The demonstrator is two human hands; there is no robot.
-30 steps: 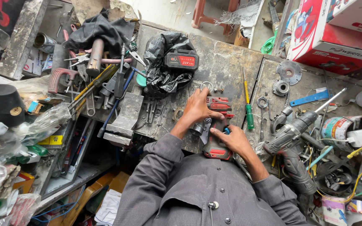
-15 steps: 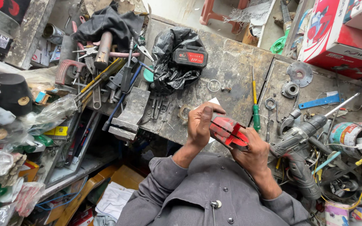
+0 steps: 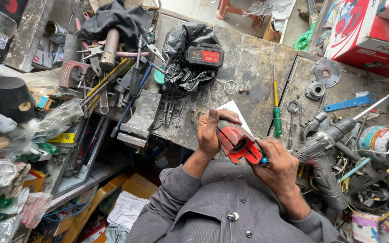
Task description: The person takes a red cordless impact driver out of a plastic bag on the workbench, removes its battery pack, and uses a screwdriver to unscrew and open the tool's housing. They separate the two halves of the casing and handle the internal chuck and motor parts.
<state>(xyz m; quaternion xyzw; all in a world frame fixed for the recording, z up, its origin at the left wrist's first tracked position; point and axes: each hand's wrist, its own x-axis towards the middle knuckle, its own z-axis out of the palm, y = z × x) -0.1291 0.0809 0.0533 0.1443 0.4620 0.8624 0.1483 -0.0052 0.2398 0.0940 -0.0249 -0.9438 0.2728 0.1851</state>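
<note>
Centre frame: red tool housing [image 3: 236, 141] lies between both hands, long axis upper-left to lower-right. Left hand [image 3: 212, 132] fingers wrapped round it; right hand [image 3: 278, 166] clasps lower end.

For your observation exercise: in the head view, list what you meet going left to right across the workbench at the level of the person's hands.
Left hand → red tool housing → right hand → grey cordless drill → paint tin.

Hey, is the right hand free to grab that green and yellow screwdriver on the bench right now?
Probably not at once: the right hand and left hand both hold the red housing. The screwdriver lies uncovered just beyond, so the path itself looks free.
</note>
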